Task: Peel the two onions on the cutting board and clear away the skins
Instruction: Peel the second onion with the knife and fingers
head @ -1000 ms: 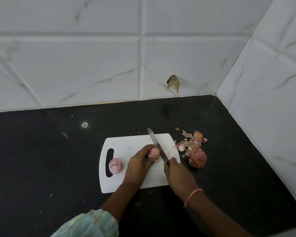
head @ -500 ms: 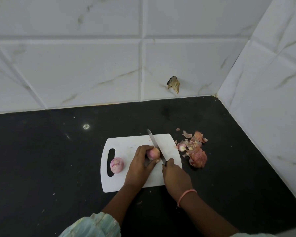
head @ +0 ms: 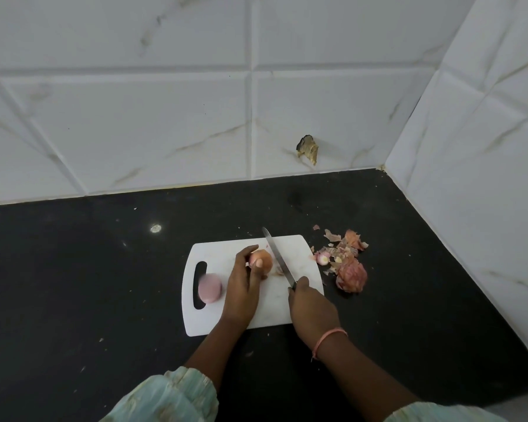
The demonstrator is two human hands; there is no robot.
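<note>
A white cutting board [head: 305,257] lies on the black counter. My left hand [head: 241,287] grips a brownish-skinned onion [head: 263,257] near the board's middle, thumb and fingers around it. My right hand [head: 313,309] holds a knife [head: 277,257] by its handle; the blade lies just right of that onion, tip pointing away from me. A peeled pink onion [head: 209,287] rests on the board's left end beside the handle slot. A heap of onion skins [head: 346,263] with a cut end piece sits on the counter right of the board.
The black counter [head: 89,284] runs to white tiled walls at the back and right, meeting in a corner [head: 381,169]. A chipped spot [head: 308,147] marks the back wall. Small crumbs and specks dot the counter.
The knife blade has shifted from over the onion to just right of it. My left hand has turned the onion a little. A small sliver lies under the blade.
</note>
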